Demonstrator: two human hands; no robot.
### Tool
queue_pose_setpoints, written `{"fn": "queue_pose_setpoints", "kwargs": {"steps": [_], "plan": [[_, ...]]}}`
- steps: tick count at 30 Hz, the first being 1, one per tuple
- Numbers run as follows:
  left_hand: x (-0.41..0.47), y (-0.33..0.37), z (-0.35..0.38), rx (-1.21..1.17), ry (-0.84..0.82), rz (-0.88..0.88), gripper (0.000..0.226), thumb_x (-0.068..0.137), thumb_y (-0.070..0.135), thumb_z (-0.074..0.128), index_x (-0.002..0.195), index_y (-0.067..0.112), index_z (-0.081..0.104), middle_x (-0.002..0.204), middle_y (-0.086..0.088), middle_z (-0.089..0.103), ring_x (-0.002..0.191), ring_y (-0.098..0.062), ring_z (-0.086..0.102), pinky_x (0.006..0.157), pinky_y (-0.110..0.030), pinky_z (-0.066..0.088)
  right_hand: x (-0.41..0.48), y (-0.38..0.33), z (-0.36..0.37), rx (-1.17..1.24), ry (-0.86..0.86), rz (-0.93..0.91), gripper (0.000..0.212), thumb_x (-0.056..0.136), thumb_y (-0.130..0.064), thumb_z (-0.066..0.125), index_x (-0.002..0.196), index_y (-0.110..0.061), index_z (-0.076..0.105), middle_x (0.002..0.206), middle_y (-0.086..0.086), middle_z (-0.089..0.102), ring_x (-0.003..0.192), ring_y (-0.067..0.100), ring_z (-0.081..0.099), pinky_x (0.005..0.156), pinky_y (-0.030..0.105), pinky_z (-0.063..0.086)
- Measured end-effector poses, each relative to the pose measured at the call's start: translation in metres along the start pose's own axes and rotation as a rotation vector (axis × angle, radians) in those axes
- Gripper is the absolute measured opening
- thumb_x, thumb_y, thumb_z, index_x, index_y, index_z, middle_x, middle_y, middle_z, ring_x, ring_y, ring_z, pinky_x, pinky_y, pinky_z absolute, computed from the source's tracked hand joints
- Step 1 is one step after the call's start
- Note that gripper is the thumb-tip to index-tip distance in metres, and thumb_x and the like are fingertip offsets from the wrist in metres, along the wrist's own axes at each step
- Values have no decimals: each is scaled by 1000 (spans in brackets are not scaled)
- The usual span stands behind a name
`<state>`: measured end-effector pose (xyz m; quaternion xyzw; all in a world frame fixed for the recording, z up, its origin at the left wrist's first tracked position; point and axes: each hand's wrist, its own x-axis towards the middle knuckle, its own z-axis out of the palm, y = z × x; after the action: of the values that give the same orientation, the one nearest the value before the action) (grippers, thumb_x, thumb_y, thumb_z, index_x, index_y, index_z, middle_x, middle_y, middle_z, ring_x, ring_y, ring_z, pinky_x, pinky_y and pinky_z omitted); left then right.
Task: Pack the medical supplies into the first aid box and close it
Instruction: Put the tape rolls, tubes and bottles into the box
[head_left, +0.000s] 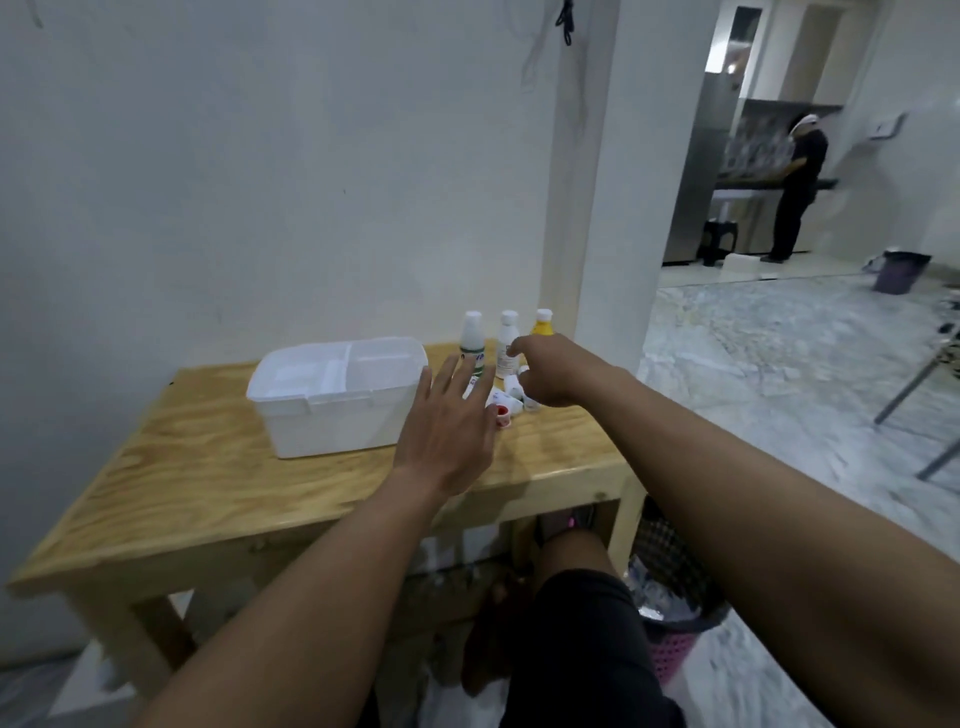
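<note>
A white first aid box (337, 402) sits on the wooden table (208, 467), its lid on. To its right stand three bottles: one with a green label (471, 340), a white one (506, 340) and a yellow one (543, 325). Small white containers (514, 388) and a red-topped cap (502, 414) lie in front of them. My left hand (447, 431) hovers flat with fingers spread, just right of the box. My right hand (550, 371) reaches over the small containers, fingers curled at the white bottle; its grip is hidden.
A white wall runs behind the table. To the right lies a marble floor with metal chair legs (914, 384). A basket (675, 613) stands beside the table leg. Another person (797, 187) stands far off in the kitchen.
</note>
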<state>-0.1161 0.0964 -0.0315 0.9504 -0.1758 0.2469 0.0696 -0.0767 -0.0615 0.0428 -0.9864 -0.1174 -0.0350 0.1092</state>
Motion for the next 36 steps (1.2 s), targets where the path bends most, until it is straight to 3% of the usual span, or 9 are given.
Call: {"fn": "queue_pose_setpoints", "kwargs": {"steps": [4,9,16,21,28,32,36], "plan": [[-11,8,15,-19,-12,-14,55,97,32,31,143,8,52,148,-16,50,141,-34,41,115,-52,32,-2,12,18,-17,14,-36,44,95,-10,53,139,-11,51,137,13,57,121,29,55,91,34,46],[-11,11,31,10,-40,-74,55,96,33,36,143,9,53,146,-15,53,135,-32,47,111,-44,36,1,19,43,-53,36,-104,46,98,-19,56,144,-19,49,140,12,50,125,29,50,100,40,45],[-8,13,41,72,-113,-205,46,101,38,35,139,17,51,143,-8,51,125,-28,46,98,-41,38,9,28,66,-60,-27,-153,39,98,-17,56,133,-32,62,122,10,52,105,27,54,85,35,46],[-2,14,44,107,-156,-284,43,101,39,36,135,22,53,133,-9,55,118,-30,48,95,-44,38,11,32,70,-12,-54,-135,29,99,-28,55,126,-22,64,135,22,47,103,29,58,77,31,42],[4,20,40,99,-141,-298,32,100,40,43,120,21,59,115,-7,68,110,-31,56,90,-43,40,3,34,65,2,-63,-113,25,96,-36,59,105,-13,64,107,9,64,91,24,59,66,31,41],[4,19,40,54,-125,-307,28,100,38,48,115,19,61,106,-8,72,101,-31,62,84,-40,43,-2,35,63,18,-45,-101,23,94,-34,62,100,-12,65,101,9,67,91,24,61,66,32,43],[5,18,34,-157,-67,-342,22,100,32,53,110,15,61,107,-12,70,96,-32,63,72,-36,44,-2,36,58,120,-9,-75,19,91,-33,66,100,-16,61,105,5,66,96,23,60,74,34,48]]}}
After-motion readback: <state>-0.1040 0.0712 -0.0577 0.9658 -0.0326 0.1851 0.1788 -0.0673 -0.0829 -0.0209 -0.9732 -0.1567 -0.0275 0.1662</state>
